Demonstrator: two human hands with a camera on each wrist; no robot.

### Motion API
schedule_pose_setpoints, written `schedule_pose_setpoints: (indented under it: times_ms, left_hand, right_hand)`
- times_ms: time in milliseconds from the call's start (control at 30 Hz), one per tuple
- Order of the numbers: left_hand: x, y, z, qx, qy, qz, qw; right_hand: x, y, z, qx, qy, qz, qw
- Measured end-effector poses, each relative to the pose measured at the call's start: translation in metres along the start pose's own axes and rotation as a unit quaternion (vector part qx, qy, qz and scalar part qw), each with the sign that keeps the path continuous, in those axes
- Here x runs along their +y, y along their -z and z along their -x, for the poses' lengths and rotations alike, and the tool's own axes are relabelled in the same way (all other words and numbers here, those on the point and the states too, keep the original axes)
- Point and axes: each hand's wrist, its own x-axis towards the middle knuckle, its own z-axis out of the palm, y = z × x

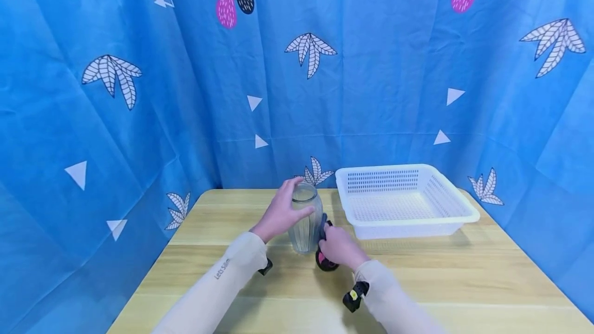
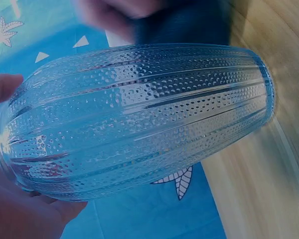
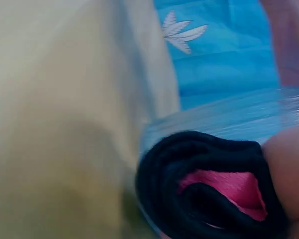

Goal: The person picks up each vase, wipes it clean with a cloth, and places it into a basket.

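Observation:
A clear ribbed glass vase stands upright on the table. My left hand grips it near the rim, with fingers and thumb on either side. In the left wrist view the dimpled glass wall fills the middle. Low on the vase's right side, my right hand holds a rolled or folded dark cloth with a pink inner side. The right wrist view shows the cloth's dark layers in front of the glass; whether they touch it, I cannot tell.
A white perforated plastic basket sits at the back right of the wooden table. Blue patterned curtains hang behind the table and along both sides. Each wrist carries a black strapped device.

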Motion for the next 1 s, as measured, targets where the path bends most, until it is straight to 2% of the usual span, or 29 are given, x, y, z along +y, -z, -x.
schedule_pose_setpoints:
  times_ms: [100, 233, 367, 533, 633, 800, 867, 1000]
  left_hand:
    - [-0.002, -0.001, 0.001, -0.012, 0.004, 0.000, 0.9999]
    - [-0.005, -0.003, 0.003, -0.004, 0.016, 0.001, 0.9999]
    - [-0.006, -0.004, 0.005, 0.015, 0.012, 0.003, 0.9998]
    - [-0.003, -0.001, 0.003, 0.038, -0.008, -0.010, 0.9992]
    - [-0.001, 0.002, 0.002, 0.041, -0.014, -0.024, 0.9987]
    - [0.004, 0.006, -0.001, 0.027, -0.024, -0.053, 0.9980]
    - [0.007, 0.008, -0.001, 0.021, -0.027, -0.062, 0.9975]
    - [0.011, 0.011, -0.001, 0.010, -0.026, -0.071, 0.9971]
  right_hand:
    - [0.004, -0.007, 0.003, -0.026, -0.014, -0.021, 0.9994]
    - [0.003, -0.003, 0.006, -0.021, -0.028, -0.061, 0.9975]
    - [-0.003, 0.010, 0.012, 0.007, -0.023, -0.081, 0.9964]
    - [-0.018, 0.034, 0.019, 0.057, -0.007, -0.102, 0.9931]
    - [-0.027, 0.047, 0.022, 0.099, 0.014, -0.088, 0.9911]
    - [-0.041, 0.063, 0.022, 0.165, 0.060, -0.046, 0.9833]
    - [-0.045, 0.064, 0.020, 0.173, 0.064, -0.037, 0.9822]
    - [-0.043, 0.057, 0.012, 0.162, 0.047, -0.029, 0.9852]
